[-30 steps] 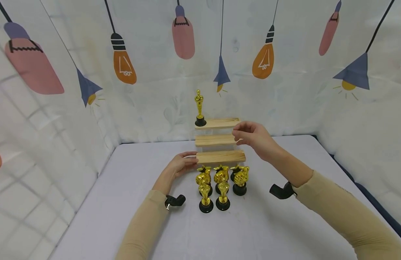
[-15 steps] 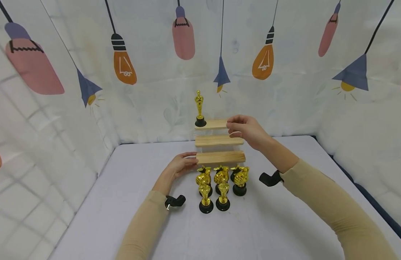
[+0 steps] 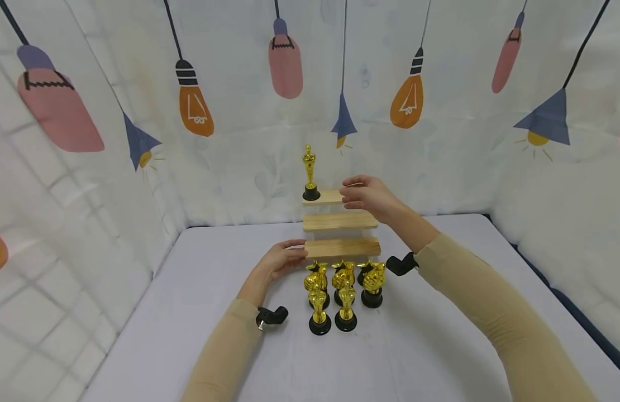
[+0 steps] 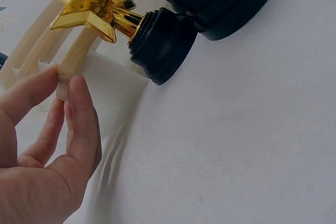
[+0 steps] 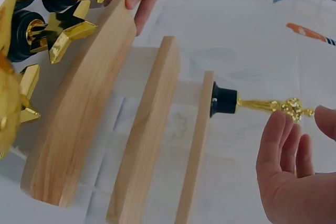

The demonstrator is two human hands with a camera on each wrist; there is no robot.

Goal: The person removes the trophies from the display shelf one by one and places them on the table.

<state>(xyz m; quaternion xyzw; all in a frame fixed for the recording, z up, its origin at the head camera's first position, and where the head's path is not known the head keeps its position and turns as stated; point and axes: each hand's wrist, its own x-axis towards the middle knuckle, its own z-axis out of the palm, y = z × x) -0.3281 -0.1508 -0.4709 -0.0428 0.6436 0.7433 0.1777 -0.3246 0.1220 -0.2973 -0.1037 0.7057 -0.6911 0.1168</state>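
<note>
A three-tier stand of wooden boards rises toward the back wall. My left hand (image 3: 282, 259) pinches the left end of its lowest board (image 3: 342, 247) between thumb and fingers, plain in the left wrist view. On the left end of the top board (image 5: 195, 148) stands a gold figure statuette (image 3: 309, 170) with a black base. Beside it, in front of the board's right part, is my right hand (image 3: 367, 195), fingers loosely bent around nothing. In the right wrist view this hand (image 5: 299, 182) shows a gap between thumb and fingers. The middle board (image 3: 340, 221) bears nothing.
Several gold trophies stand close together before the stand, among them a star trophy (image 4: 94, 11), a thumb-shaped trophy (image 3: 373, 282) and figure statuettes (image 3: 318, 310). A white cloth (image 3: 214, 279) covers the table. A patterned curtain (image 3: 239, 167) hangs behind.
My right hand has moved left along the top board toward the statuette, and its fingers have spread a little. The left hand stays at the lowest board. The head view has tipped slightly upward.
</note>
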